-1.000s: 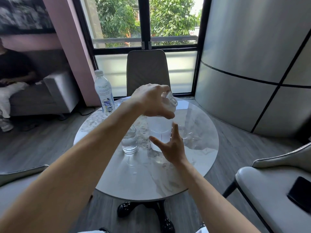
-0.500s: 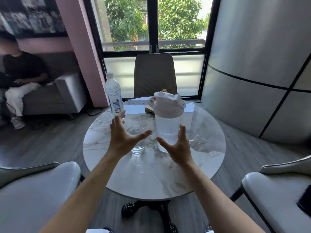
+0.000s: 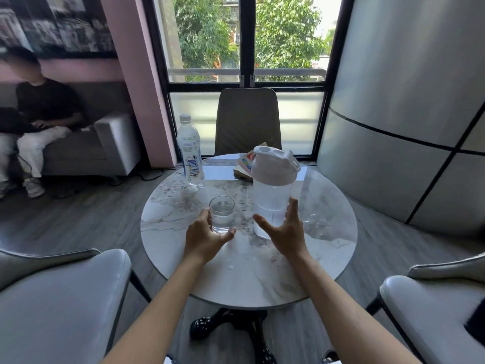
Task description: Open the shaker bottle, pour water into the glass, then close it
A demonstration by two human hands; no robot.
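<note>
The translucent shaker bottle (image 3: pixel 273 195) stands upright on the round marble table (image 3: pixel 262 271), its white lid on and water in its lower part. My right hand (image 3: pixel 284 232) is open just in front of its base, thumb to the left and fingers up its right side, not clasped. A small clear glass (image 3: pixel 222 214) with water stands left of the shaker. My left hand (image 3: pixel 206 236) curves loosely round the glass's near left side with fingers apart. Whether it touches the glass is unclear.
A capped plastic water bottle (image 3: pixel 189 153) stands at the table's far left. A book (image 3: pixel 245 164) lies behind the shaker. Chairs stand beyond the table (image 3: pixel 248 119) and at my left (image 3: pixel 57 298) and right (image 3: pixel 435 306). A person sits on a sofa (image 3: pixel 39 114) far left.
My left hand let go of the shaker's lid and dropped to the glass. My right hand stayed open by the shaker's base. The view pulled back.
</note>
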